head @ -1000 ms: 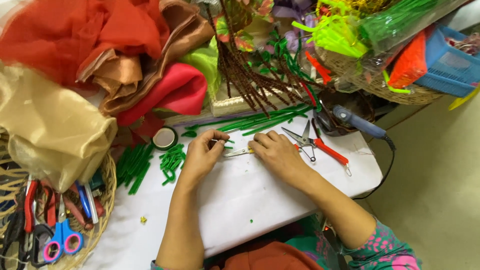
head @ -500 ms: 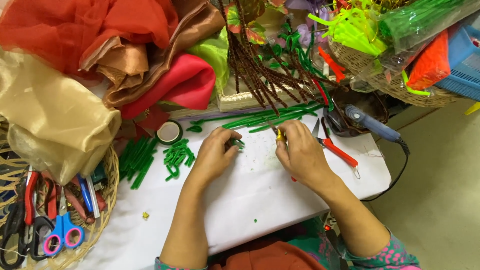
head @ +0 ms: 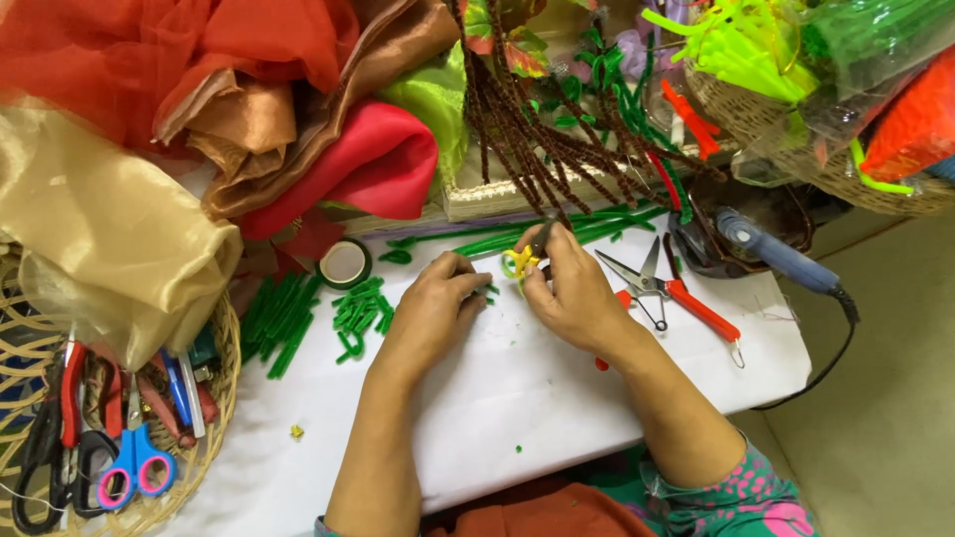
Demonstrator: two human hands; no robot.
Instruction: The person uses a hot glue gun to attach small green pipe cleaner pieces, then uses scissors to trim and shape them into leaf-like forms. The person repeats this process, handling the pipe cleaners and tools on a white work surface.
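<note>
A person's two bare hands meet over a white table [head: 557, 418], seen from above. The right hand [head: 572, 293] pinches small yellow-handled scissors [head: 519, 261] at its fingertips, near the table's far edge. The left hand [head: 433, 308] lies just beside it, fingers curled loosely, knuckles up; whether it holds anything cannot be told. Cut green pieces [head: 360, 313] lie scattered left of the hands, next to a roll of tape [head: 344, 265]. Red-handled pliers [head: 671, 290] rest to the right, close to the right wrist. A glue gun [head: 776, 254] sits near the right edge. A basket of scissors [head: 214, 398] crowds the left corner. Bare white surface lies between the forearms.
</note>
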